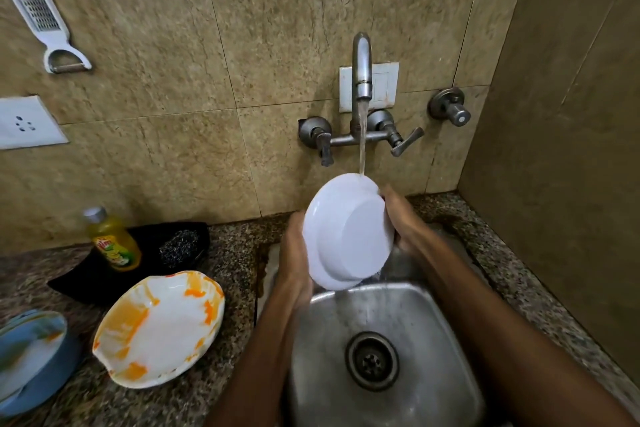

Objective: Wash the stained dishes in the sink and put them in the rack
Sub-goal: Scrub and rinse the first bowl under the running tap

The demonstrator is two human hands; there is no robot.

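Steel sink [398, 402], tap running: left hand [294, 263] and right hand [401, 218] clasping white plate [346, 232] by opposite rims, fingers curled; light, rigid, probably slippery wet.

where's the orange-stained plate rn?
In the head view, the orange-stained plate lies on the granite counter left of the sink, in front of the yellow soap bottle, with blue dishes on its left.

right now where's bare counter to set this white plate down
Free: the granite strip right of the sink, and the patch between the black cloth and the sink. Crowded: left counter, with the stained plate, soap bottle, scrubber, blue dishes.
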